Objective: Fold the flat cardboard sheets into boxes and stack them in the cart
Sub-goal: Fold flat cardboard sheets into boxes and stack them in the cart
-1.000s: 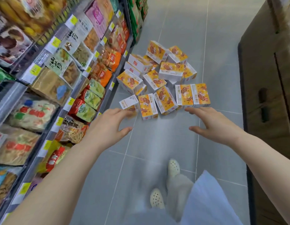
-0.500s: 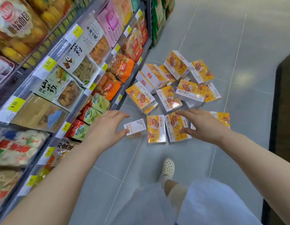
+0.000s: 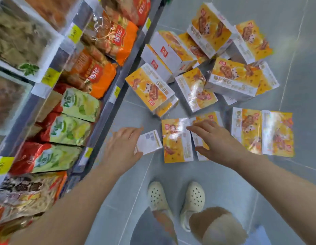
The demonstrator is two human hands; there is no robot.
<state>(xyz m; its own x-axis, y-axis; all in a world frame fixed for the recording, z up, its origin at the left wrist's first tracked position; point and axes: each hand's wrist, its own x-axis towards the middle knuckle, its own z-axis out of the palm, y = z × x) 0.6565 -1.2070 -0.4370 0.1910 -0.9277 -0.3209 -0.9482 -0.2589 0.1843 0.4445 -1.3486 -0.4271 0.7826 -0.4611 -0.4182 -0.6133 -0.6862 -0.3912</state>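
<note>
Change since earlier: both hands now reach lower and closer to the boxes; half a second ago they hovered short of them. The view has tipped down, so both shoes show.
Landmark: the front yellow box lies flat on the floor, nearest the feet.
Left hand: left of the front yellow box, fingers spread and loosely bent, fingertips touching the small white box; whether they grip it I cannot tell.
Right hand: right of the front yellow box, fingers straight and spread, resting over a second box lying beside it, index tip reaching onto the front box's top edge; nothing is clasped.
Box pile: beyond the front yellow box, yellow-and-white cartons heaped loosely, some tilted on others.
Flat pair: right of the front yellow box, two cartons side by side.
Floor: grey tiles with pale joints.
Shelf: left of the front yellow box, stocked with snack bags and yellow price tags.
Shoes: pale perforated clogs, nearer than the front yellow box.
</note>
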